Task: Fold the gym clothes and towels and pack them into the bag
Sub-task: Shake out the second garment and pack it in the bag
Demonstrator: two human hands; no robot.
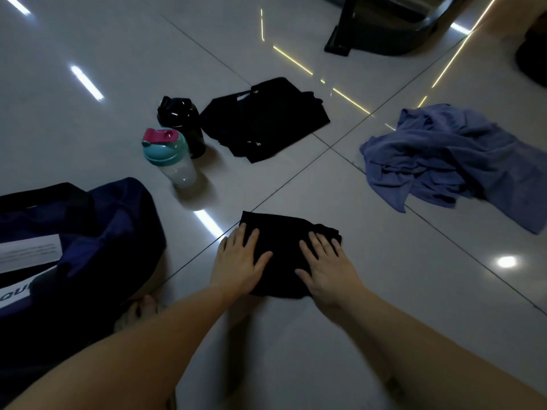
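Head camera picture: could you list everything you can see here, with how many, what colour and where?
Bag: one, navy blue, open, far left.
White paper: one, inside the bag.
Clear bottle: one, teal lid with pink cap, beyond the bag.
Black bottle: one, just behind the clear bottle.
Folded garment: one, black, farther out, centre.
Small garment: one, black, near centre, under both hands.
Blue cloth: one, crumpled, right.
Dark stand: one, top edge; kind unclear.
Floor: glossy pale tiles.
Left hand: flat on the small garment, fingers straight.
Right hand: likewise, beside it.
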